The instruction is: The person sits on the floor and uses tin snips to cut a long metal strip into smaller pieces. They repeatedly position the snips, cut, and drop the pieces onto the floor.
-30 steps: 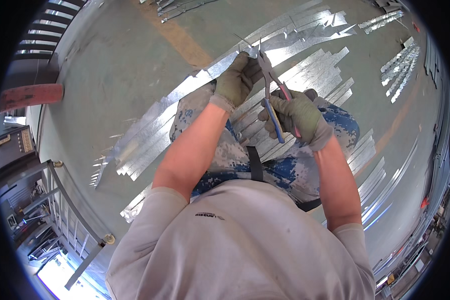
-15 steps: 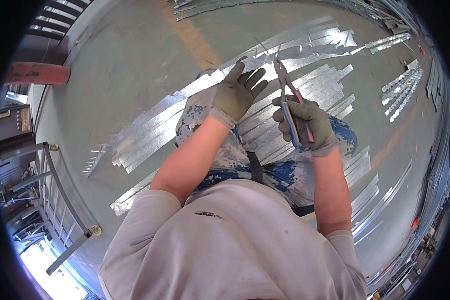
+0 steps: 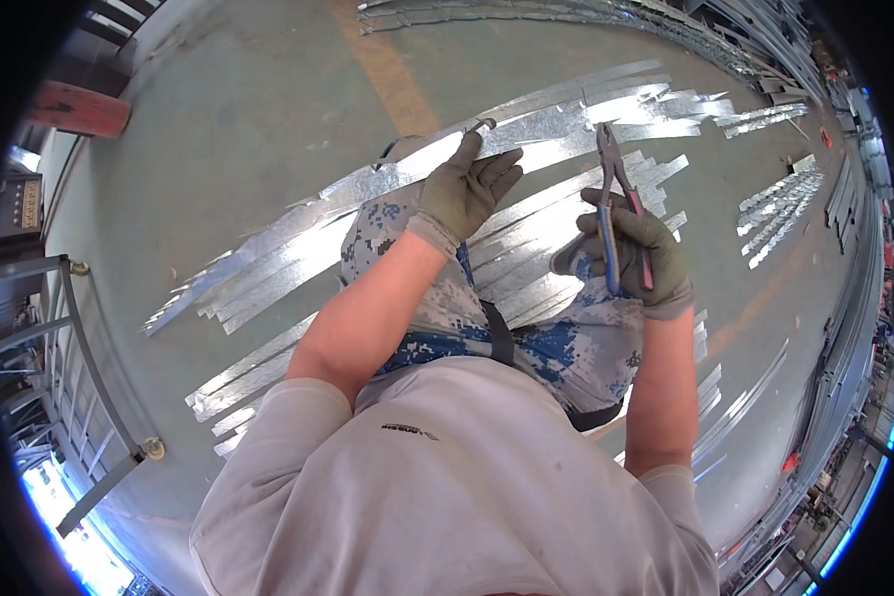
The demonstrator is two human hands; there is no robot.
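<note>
My left hand (image 3: 452, 204), in an olive work glove, hovers at or rests by the upper bundle of shiny metal strips (image 3: 368, 185). Its fingers are spread apart. A small dark hooked piece (image 3: 486, 124) shows at the thumb tip; whether it is gripped is unclear. To the right, my gloved right hand (image 3: 658, 243) is closed around pliers (image 3: 608, 154) with one blue and one red handle. The plier jaws point away from me, over the strips, and look closed or nearly so. More strips (image 3: 541, 238) lie between my camouflage-clad legs.
Other metal strips lie on the green floor (image 3: 268, 109) at the right (image 3: 780, 209) and lower left (image 3: 248, 382). A red cylinder (image 3: 84, 109) and a wheeled metal frame (image 3: 94, 368) stand left. Long metal profiles (image 3: 467, 18) lie at the far side and along the right.
My right hand has moved right with the pliers, and their jaws have come closer together. My left hand has barely moved. The thin upright wires by the plier tips no longer show there.
</note>
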